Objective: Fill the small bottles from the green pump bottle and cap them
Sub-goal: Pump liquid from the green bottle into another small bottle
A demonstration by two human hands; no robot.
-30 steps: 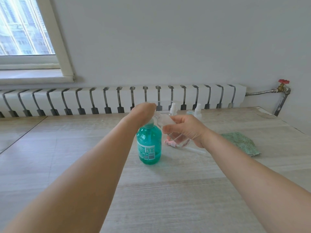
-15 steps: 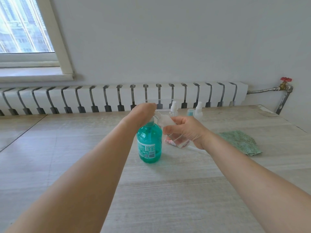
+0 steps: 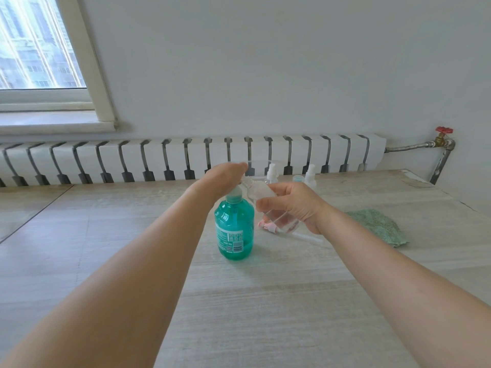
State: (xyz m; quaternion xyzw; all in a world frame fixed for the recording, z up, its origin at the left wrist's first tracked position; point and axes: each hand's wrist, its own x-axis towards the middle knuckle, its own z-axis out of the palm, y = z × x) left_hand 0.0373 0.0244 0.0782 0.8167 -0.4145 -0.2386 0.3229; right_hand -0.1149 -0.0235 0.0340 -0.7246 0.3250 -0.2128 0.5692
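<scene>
Two hands are meeting over the green pump bottle (image 3: 235,229), seen from the head camera. Left hand (image 3: 221,179) is lying flat on the pump head, fingers fairly straight, pressing downward. Right hand (image 3: 289,205) is curling its fingers round a clear small bottle (image 3: 261,193), holding it tilted, long axis slanting up toward the left hand, mouth apparently just beside the spout; contact cannot be confirmed. Green pump bottle is standing upright on the counter (image 3: 265,301), directly beneath the left hand. Judgement: the coming stroke depends on that mouth staying under the spout. Beyond the right hand, two capped spray bottles (image 3: 310,173) are standing; a pink pump cap (image 3: 268,226) is lying below it.
</scene>
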